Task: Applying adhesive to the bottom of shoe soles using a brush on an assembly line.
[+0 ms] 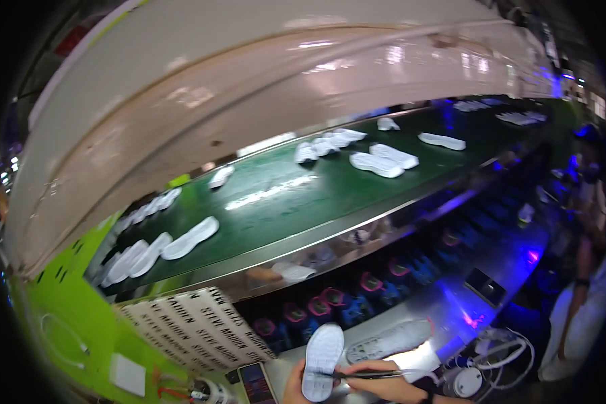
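Observation:
A white shoe sole (324,343) stands nearly upright at the lower middle, its flat face toward me. My left hand (294,386) is closed around its lower left edge. In my right hand (378,382) is a thin, dark, pen-like tool (367,374), its tip at the lower part of the sole; I cannot make out its exact kind. Just beyond my right hand, another pale sole (392,339) lies on the metal bench (444,313).
White soles (377,163) lie in groups along a green conveyor belt (269,202). A printed box (195,330) and a phone-like dark object (256,382) are at left. White hoses (505,363) coil at right, near another person's arm (574,313).

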Demonstrator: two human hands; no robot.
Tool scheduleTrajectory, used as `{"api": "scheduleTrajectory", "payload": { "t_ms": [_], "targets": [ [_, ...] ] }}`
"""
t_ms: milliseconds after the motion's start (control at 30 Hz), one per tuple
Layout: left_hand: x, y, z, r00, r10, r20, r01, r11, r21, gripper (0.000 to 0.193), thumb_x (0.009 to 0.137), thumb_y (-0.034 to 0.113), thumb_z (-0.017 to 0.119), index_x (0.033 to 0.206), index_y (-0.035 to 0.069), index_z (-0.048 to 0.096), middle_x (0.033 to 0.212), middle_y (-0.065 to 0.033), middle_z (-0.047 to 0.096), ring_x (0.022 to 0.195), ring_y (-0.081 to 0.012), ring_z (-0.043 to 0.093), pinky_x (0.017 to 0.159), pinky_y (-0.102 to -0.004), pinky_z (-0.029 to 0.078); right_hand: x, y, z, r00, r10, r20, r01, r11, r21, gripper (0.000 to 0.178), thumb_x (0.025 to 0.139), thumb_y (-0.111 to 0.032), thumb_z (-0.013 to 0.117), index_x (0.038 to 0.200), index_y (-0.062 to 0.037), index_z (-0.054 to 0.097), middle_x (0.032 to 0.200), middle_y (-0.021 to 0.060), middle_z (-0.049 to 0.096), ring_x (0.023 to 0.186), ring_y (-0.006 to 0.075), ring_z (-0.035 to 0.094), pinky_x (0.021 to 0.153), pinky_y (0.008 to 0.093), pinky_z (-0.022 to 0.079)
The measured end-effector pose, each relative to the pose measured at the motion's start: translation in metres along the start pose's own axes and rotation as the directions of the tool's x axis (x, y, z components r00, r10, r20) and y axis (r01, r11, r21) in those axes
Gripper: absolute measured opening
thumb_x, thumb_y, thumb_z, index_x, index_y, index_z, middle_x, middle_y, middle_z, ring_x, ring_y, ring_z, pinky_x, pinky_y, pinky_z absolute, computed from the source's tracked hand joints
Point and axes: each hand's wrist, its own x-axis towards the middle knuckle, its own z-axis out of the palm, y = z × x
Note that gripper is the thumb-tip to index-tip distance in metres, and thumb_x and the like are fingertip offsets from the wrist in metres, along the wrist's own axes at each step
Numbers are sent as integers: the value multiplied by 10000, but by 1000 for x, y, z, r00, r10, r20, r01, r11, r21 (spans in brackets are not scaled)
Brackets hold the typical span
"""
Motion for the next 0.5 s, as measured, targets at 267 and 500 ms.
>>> {"api": "scheduleTrajectory", "payload": {
  "t_ms": [267, 500],
  "targets": [
    [16, -69, 10, 980, -177, 88, 198, 852, -486, 549, 962, 458, 367, 1343, 69, 443, 1270, -169, 535, 1123, -306, 545, 948, -434, 456, 9, 39, -16, 985, -174, -2, 162, 919, -360, 247, 868, -97, 647, 1104, -22, 647, 1084, 105, 667, 1008, 170, 630, 915, 281, 468],
    [50, -42, 29, 871, -61, 488, 439, 543, -716, 628, 937, 549, 388, 1319, 54, 451, 1101, -218, 592, 895, -350, 609, 771, -418, 529, 15, 25, -33, 962, -177, 207, 250, 874, -415, 261, 824, -69, 679, 1085, -48, 683, 1020, 76, 698, 970, 138, 634, 900, 261, 467]
  ]
}}
